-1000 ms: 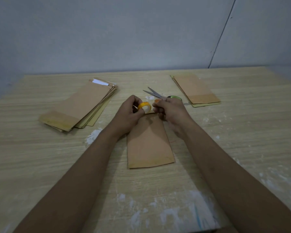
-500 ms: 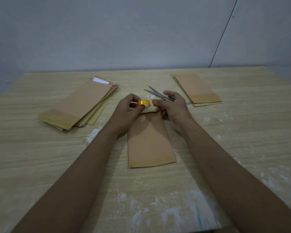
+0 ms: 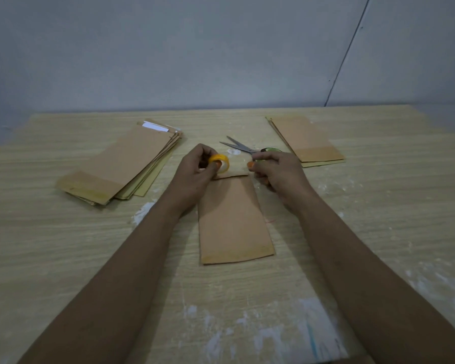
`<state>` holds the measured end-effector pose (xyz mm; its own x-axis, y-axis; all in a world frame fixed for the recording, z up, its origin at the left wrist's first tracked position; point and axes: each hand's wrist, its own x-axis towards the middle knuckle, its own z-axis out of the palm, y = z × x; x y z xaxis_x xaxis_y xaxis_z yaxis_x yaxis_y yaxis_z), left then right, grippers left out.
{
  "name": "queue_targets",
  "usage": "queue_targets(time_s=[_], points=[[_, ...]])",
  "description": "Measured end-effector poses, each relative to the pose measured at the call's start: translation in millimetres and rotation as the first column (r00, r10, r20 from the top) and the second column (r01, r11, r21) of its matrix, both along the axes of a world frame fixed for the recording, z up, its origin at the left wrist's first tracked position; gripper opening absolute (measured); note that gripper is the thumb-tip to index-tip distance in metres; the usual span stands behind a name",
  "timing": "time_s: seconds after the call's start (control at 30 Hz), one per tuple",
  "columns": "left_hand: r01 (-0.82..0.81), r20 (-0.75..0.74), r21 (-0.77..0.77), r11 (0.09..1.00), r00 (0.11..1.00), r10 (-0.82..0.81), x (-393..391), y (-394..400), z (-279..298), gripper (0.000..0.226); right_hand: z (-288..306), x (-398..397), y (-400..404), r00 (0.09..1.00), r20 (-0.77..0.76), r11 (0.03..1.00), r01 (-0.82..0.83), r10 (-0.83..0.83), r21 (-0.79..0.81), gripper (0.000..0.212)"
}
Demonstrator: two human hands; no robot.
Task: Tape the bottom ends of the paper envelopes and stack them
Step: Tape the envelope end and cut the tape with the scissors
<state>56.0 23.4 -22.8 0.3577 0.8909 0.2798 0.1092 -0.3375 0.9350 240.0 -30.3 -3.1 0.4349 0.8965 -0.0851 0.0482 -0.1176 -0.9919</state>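
L hand (image 3: 195, 170) grips tape (image 3: 219, 162), R hand (image 3: 276, 172) pinches its end; envelope (image 3: 231, 219) untaped yet, 2 piles (image 3: 121, 164) beside.

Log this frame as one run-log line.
phase: pulling tape | left hand: holds tape roll | right hand: pinches tape end | envelope: flat, far end untaped

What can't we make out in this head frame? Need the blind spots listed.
- Tape strip between the tape roll and the right hand: clear tape, too thin to see in the head view.
- Scissors handles: hidden behind the right hand.
- Far end of the middle envelope: partly covered by the left hand.
- Left stack count: edges overlap, too small.
- Right stack count: same.
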Motion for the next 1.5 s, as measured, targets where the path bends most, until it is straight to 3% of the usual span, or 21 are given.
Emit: queue_targets(time_s=[0.17,0.33,0.5,0.83,1.07,1.17,1.23,1.33,1.4,1.5], points=[[-0.029,0.076,-0.112,0.993,0.996,0.038,1,3,-1,0.009,-5,-5,2,0.990,0.140,1.000,0.000,-0.004,0.027,0.021],[-0.027,0.005,-0.004,1.000,1.000,0.027,3,1,-2,0.011,-14,-7,7,0.916,0.395,0.997,0.057,-0.075,0.056,0.022],[-0.069,-0.037,0.069,0.995,0.997,0.071,6,1,-5,0.014,-12,-11,6,0.855,0.510,0.995,0.066,-0.094,0.072,0.021],[-0.076,-0.113,0.140,0.987,0.989,0.093,7,3,-7,0.012,-9,-16,4,0.772,0.631,0.997,0.051,-0.075,0.056,0.027],[-0.073,-0.128,0.136,0.988,0.988,0.090,7,3,-6,0.019,-1,-17,4,0.684,0.729,0.998,0.056,-0.008,-0.041,0.040],[-0.072,-0.119,0.117,0.990,0.989,0.086,8,4,-7,0.019,-7,-11,3,0.782,0.622,0.995,0.094,-0.049,-0.040,0.039],[-0.071,-0.117,0.105,0.992,0.990,0.083,9,4,-8,0.020,-10,-7,1,0.860,0.496,0.990,0.141,-0.119,-0.007,0.027],[-0.073,-0.120,0.098,0.993,0.989,0.085,9,5,-8,0.019,-12,-6,-5,0.799,0.555,0.973,0.201,-0.232,0.117,0.011],[-0.070,-0.130,0.103,0.992,0.988,0.083,9,4,-8,0.016,-12,-14,-12,0.742,0.639,0.976,0.101,-0.203,0.193,0.022],[-0.066,-0.143,0.116,0.991,0.986,0.082,8,3,-7,0.017,-16,-31,-20,0.653,0.757,0.987,-0.130,0.012,0.096,0.038]])
